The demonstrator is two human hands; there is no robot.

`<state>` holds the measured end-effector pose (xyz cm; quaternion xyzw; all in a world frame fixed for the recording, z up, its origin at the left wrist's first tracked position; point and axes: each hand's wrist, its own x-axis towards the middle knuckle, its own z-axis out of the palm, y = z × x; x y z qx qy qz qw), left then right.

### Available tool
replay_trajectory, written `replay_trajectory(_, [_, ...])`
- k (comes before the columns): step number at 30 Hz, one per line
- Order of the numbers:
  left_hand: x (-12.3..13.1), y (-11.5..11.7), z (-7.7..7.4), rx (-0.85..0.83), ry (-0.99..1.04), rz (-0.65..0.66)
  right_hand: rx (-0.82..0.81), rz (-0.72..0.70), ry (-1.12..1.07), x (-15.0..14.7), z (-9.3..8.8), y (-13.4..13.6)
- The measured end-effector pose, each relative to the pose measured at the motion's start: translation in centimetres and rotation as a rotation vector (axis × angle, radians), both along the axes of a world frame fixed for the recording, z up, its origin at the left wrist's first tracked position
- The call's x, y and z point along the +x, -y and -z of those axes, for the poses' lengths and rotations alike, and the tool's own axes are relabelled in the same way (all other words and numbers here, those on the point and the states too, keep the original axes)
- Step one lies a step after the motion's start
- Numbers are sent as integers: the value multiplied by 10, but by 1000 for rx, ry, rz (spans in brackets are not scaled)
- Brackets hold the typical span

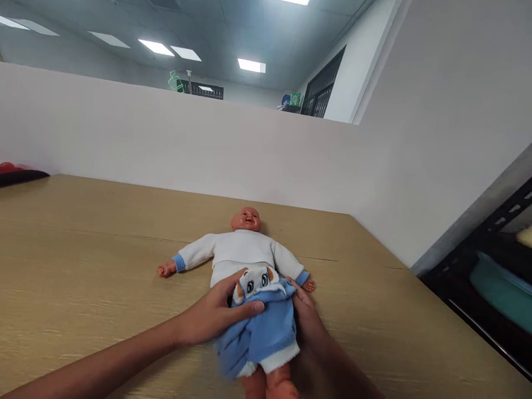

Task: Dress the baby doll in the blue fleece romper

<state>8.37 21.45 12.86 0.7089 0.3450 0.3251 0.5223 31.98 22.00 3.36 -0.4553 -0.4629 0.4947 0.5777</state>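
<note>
The left forearm enters from the lower left corner and runs diagonally up to the middle of the frame. The left hand [216, 316] lies palm down on the waist of the doll [245, 260]. Its fingers [245, 310] are extended and slightly spread, pressed flat on the top edge of the blue trousers [266, 332]; the thumb points up toward the white sweater [241, 252]. Nothing is enclosed in this hand; it rests on the fabric.

The right forearm enters from the bottom edge, right of centre, and is in shadow. The right hand [305, 310] sits against the doll's side at the trousers' waistband, just below the doll's nearer wrist. Its fingers are bent in toward the cloth, but whether they pinch the fabric or only touch it cannot be determined, as the fingertips are hidden behind the trousers.

The doll lies on its back on the wooden counter [83, 266], head away from the camera, arms spread to either side. The trousers cover its hips and thighs, with a white cuff at the lower end. A cartoon face patch [255, 282] shows at the waist between the two hands. The doll's legs are cut off by the bottom edge.

A white partition [166, 144] stands behind the counter. A dark shelf [490, 277] with a teal item, partly visible, is at the right edge.
</note>
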Motion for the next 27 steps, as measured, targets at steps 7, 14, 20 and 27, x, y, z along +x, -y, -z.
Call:
replay_trajectory(7, [-7,-15,-14,133,-211,-163,-64,-173,-168,4,-15,-4])
replay_trajectory(14, [-34,0,-20,78,-351,-45,86,-345,174,15,-52,8])
replay_trajectory(20, [-80,-2,1,-104,-368,-3,147,-350,339,8,-72,-13])
replay_trajectory(27, [-56,-41,6,-11,-37,-283,199,14,185,-19,-53,-80])
